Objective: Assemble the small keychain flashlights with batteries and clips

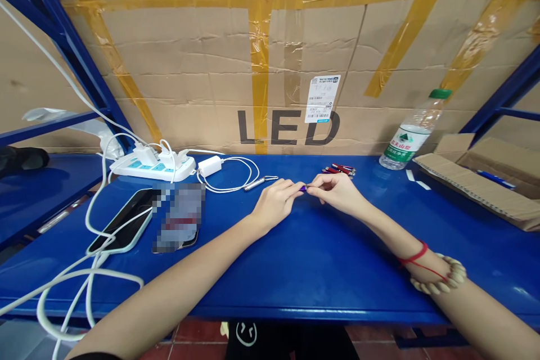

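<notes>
Near the middle of the blue table [320, 270], both hands meet over a small purple-blue piece [302, 188], mostly covered by fingers. My left hand [275, 203] is closed around it, palm down. Coming from the other side, my right hand [337, 192] pinches a small dark tip at its right end; what exactly that tip is cannot be made out. Just behind the right hand lies a small heap of red, metal-ended, pen-like sticks [342, 170]. A silver pen-like stick with a loop [258, 183] rests behind the left hand.
On the left are a white power strip [154, 166], a white charger [210, 166], tangled cables and two phones, one in a pale case [126, 222]. At right stand a tilted-looking water bottle [407, 138] and an open cardboard box [476, 183] holding a blue stick [495, 179]. A large carton [194, 84] forms the back.
</notes>
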`<state>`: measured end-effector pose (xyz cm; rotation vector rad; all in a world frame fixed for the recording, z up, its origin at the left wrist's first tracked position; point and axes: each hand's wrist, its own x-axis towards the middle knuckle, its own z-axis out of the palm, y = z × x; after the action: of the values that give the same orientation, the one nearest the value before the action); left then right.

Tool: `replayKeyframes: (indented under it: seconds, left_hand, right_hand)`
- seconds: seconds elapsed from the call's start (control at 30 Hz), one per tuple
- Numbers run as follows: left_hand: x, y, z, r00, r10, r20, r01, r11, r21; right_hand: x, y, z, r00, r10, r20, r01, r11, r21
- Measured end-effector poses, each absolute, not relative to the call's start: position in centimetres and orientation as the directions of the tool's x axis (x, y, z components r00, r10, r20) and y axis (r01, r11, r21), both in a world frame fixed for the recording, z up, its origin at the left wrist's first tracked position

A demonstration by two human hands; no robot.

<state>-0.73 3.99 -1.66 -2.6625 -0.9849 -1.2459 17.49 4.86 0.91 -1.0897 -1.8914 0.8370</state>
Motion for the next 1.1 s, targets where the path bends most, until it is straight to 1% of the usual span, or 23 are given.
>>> replayKeyframes:
  seconds: [0.23,0.47,0.6,0.73,0.93,1.1]
  left_hand:
    - [-0.5,3.9,-1.2,0.461,0.577,0.674,0.578,-0.772,0.265]
    - [-0.3,3.6,-0.8,0.496,0.610,0.618,0.579,-0.763,0.288]
    - [-0.1,3.5,-0.8,0.482,0.638,0.601,0.599,-0.740,0.305]
    - [-0.1,3.7,-0.7,0.457,0.669,0.587,0.617,-0.713,0.333]
    - [-0.1,3.6,-0.5,0.452,0.693,0.562,0.618,-0.697,0.362]
    - [-0.2,3.4,-0.4,0.495,0.680,0.541,0.590,-0.720,0.365]
  right_hand:
    - [17.8,5.2,0.8,-0.331,0.908,0.257,0.381,0.378,-0.844]
    - [17.3,5.0,1.2,-0.316,0.905,0.283,0.396,0.397,-0.828]
    - [17.4,4.9,1.4,-0.298,0.897,0.327,0.424,0.431,-0.797]
    - [18.1,5.3,1.9,-0.269,0.868,0.416,0.407,0.494,-0.768]
    - [18.6,5.1,2.5,-0.382,0.788,0.483,0.323,0.603,-0.729]
    - [18.0,4.9,2.0,-0.411,0.758,0.507,0.258,0.630,-0.733]
